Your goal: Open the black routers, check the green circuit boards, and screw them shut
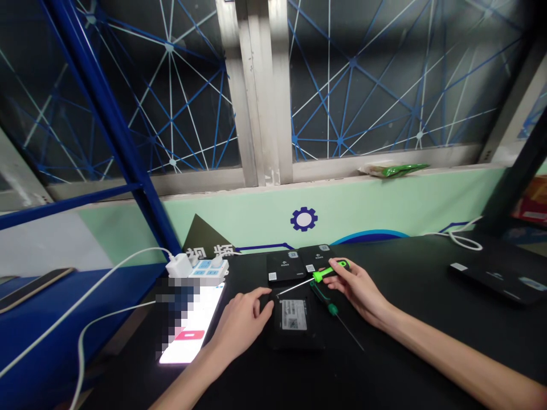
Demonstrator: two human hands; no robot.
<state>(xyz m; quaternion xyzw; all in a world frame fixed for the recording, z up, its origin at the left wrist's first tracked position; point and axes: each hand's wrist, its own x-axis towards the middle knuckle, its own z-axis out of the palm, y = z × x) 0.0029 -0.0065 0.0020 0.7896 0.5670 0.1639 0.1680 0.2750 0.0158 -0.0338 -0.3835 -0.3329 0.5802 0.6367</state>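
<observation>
Black table [410, 285], right hand [356, 290] partly hiding screwdriver [318, 277], device label [294, 315] unreadable

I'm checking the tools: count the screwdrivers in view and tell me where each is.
2: one bright green screwdriver in the right hand, its shaft over the labelled black box; one dark green screwdriver lying by the box's right side. No others show.

Lime screwdriver [317, 276] in right hand [354, 287]

box label [294, 315]: print too small to read | lit screen [200, 319]: partly pixelated | right forearm [461, 354]: cut by right edge
</observation>
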